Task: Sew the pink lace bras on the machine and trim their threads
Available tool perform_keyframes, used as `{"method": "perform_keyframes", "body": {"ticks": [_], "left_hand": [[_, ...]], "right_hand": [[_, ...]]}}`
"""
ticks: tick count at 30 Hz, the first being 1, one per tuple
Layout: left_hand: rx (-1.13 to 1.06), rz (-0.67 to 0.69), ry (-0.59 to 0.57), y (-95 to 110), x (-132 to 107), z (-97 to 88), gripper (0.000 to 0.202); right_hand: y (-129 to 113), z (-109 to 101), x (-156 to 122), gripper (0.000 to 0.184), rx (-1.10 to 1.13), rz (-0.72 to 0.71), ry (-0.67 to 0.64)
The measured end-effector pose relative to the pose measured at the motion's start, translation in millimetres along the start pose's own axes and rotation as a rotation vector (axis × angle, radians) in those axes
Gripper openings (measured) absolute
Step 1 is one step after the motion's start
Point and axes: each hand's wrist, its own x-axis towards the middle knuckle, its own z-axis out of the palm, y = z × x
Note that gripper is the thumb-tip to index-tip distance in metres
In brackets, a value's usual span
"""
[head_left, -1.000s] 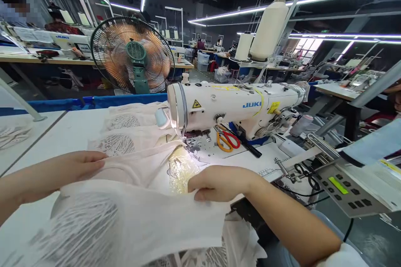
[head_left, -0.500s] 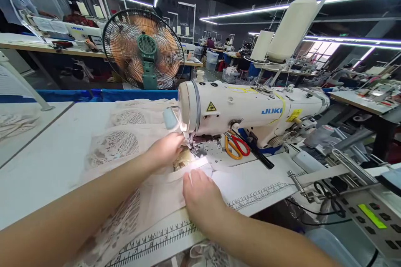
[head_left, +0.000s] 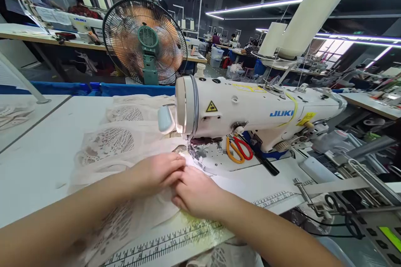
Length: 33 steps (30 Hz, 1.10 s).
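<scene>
Pale lace fabric [head_left: 109, 142] lies in overlapping folds across the white table, left of and in front of the JUKI sewing machine [head_left: 232, 104]. My left hand [head_left: 164, 169] is closed on the edge of this fabric, just in front of the needle area. Touching it, my right hand [head_left: 196, 190] has its fingers bent round the same edge, with the fingertips partly hidden. Under the lit needle, the fabric's far end meets the presser foot [head_left: 190, 147]. The small blue-grey guard [head_left: 165, 119] sticks out at the machine head's left.
Yellow-and-red-handled scissors [head_left: 239, 149] and a black-handled tool [head_left: 265, 160] lie beneath the machine arm. A ruler strip [head_left: 169, 245] runs along the table's front edge. Behind stand a large fan [head_left: 145, 41] and thread cones [head_left: 310, 16]. A control panel [head_left: 376, 233] is at lower right.
My left hand has come back from the needle toward me and now meets my right hand. The right hand has shifted slightly left, and the fabric between them is gathered.
</scene>
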Motion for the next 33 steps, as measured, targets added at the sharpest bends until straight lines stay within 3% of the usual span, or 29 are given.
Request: {"method": "perform_keyframes", "body": {"ticks": [4,11,33], "left_hand": [[-0.032,0.076,-0.027,4.3,-17.9,13.9,0.048],[0.05,-0.004,-0.15,4.2,-3.8,8.0,0.044],[0.097,0.055,-0.114,-10.7,6.1,13.9,0.041]], "right_hand": [[-0.9,0.9,-6.6,0.028,0.032,0.027,0.006],[-6.0,-7.2,-29.5,0.035,0.094,0.047,0.058],[2.5,-5.5,-48.3,0.038,0.033,0.169,0.127]]}}
